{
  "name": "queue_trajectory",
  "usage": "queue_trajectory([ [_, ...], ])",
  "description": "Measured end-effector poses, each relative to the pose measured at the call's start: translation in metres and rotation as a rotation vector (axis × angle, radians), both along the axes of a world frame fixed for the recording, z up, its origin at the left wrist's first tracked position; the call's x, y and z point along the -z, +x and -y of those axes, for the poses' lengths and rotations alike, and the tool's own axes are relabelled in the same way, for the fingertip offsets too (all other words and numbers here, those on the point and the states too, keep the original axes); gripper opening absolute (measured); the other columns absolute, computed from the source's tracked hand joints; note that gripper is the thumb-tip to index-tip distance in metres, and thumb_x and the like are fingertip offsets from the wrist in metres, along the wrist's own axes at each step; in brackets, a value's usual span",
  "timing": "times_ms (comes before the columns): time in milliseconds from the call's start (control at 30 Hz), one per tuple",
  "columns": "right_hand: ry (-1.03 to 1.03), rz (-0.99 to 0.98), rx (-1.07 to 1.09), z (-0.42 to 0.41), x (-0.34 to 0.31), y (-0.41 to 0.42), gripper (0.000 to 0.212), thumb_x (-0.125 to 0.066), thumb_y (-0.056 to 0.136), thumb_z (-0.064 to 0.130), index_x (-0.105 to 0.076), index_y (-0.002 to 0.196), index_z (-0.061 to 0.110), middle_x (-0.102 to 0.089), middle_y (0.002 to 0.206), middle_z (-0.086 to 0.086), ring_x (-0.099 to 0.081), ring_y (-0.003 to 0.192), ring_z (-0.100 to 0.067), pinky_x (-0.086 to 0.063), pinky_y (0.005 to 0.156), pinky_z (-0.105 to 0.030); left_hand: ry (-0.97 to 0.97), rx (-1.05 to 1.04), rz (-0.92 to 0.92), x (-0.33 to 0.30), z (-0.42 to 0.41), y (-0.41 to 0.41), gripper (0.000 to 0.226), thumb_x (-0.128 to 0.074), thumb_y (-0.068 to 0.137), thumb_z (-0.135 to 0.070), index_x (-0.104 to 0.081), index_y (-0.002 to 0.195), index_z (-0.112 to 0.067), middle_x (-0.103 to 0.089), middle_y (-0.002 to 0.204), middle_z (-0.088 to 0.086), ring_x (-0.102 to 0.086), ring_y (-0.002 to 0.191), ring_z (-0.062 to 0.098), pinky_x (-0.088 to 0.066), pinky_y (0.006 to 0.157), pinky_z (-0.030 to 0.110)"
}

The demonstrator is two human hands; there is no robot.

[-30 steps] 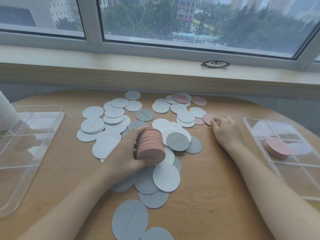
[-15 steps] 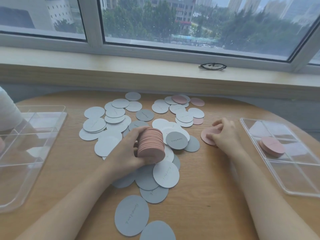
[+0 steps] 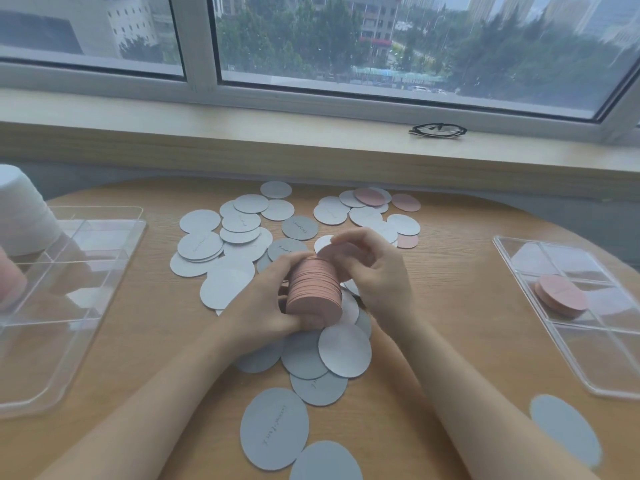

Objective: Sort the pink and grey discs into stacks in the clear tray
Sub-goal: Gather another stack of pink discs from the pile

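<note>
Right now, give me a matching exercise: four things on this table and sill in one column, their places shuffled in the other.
1. thick pink stack
2. single pink disc
3. small pink stack
4. glasses

a. on the windowsill
b. in the right clear tray
c. held by the left hand
d. pinched by the right hand

Pairs: 1-c, 2-d, 3-b, 4-a

Matt, papery pink discs [image 3: 313, 289] and grey discs [image 3: 273, 429] lie over a smooth, pale wood-grain table [image 3: 433, 341]; the glossy clear plastic tray [image 3: 588, 368] catches the window light.
</note>
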State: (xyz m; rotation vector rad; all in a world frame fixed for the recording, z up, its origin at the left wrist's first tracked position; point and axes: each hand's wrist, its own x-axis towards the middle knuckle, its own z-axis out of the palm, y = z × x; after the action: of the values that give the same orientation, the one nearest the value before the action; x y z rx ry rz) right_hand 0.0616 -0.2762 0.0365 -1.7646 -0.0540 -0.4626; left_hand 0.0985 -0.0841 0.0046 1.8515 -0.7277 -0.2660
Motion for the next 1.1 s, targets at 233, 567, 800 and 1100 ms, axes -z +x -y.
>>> queue_trajectory([
  [233,-0.271,-0.111,-0.158,-0.012,0.017,-0.009,0.046,-0.048,0.098,0.04,-0.051,0.14,0.022,-0.055,0.133,0.009,-0.048,0.127,-0.004,-0.038,0.107,-0.023,0.029,0.021,0.025,0.001,0.0,0.0,0.103,-0.09,0.073,-0.027,-0.026,0.15,-0.048,-0.048,0.143,-0.023,-0.063,0.113,0.002,-0.056,0.087,0.023],
  [567,-0.322,-0.142,-0.031,0.021,0.007,0.007,0.056,-0.049,0.094,0.059,-0.049,0.141,0.028,-0.048,0.142,0.014,-0.04,0.131,0.006,-0.032,0.111,-0.02,0.135,0.021,0.13,0.002,-0.002,0.001,0.107,-0.076,0.067,-0.067,-0.016,0.154,-0.052,-0.036,0.153,-0.024,-0.045,0.134,0.0,-0.048,0.107,0.04],
  [800,-0.799,-0.599,0.746,0.124,0.028,0.053,0.063,-0.057,0.086,0.063,-0.059,0.123,0.013,-0.05,0.128,-0.009,-0.043,0.124,-0.029,-0.033,0.101,-0.043,0.144,0.025,0.117,0.003,-0.003,0.001,0.109,-0.076,0.066,-0.069,-0.016,0.155,-0.049,-0.037,0.151,-0.027,-0.045,0.133,-0.002,-0.046,0.109,0.039],
  [1100,-0.752,-0.634,0.668,0.133,0.026,0.072,0.042,-0.064,0.085,0.052,-0.064,0.112,0.019,-0.049,0.127,-0.007,-0.039,0.125,-0.029,-0.031,0.104,-0.041,0.143,0.035,0.115,0.002,-0.002,0.002,0.108,-0.078,0.067,-0.067,-0.019,0.155,-0.046,-0.039,0.147,-0.028,-0.048,0.131,-0.002,-0.047,0.108,0.038],
])
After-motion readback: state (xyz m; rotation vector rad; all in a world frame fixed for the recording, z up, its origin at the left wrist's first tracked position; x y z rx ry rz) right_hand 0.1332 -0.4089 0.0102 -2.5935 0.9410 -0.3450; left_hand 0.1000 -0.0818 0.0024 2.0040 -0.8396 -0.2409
